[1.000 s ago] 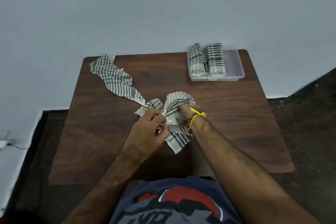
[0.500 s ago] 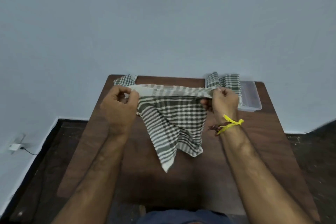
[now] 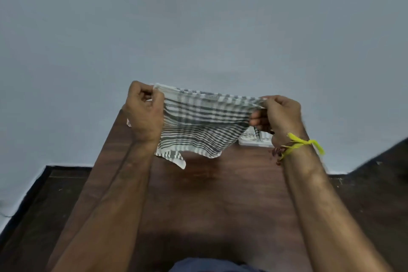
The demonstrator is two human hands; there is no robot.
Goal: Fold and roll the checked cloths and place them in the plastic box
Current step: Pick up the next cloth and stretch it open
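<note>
A grey-and-white checked cloth (image 3: 198,124) hangs stretched in the air above the far half of the brown table (image 3: 216,201). My left hand (image 3: 143,113) pinches its upper left corner. My right hand (image 3: 278,115), with a yellow thread at the wrist, pinches the upper right corner. The cloth's lower edge dangles free over the table. Behind the cloth and my right hand, only a near corner of the plastic box (image 3: 254,140) shows. A scrap of another cloth (image 3: 128,122) peeks out left of my left wrist.
A pale wall fills the upper half of the view. Dark floor lies on both sides of the table. My dark blue shirt (image 3: 212,266) shows at the bottom edge.
The crumpled cloth was lifted off the table and pulled open between both hands. Hands and cloth rose higher and farther, now covering most of the box. The camera tilted up.
</note>
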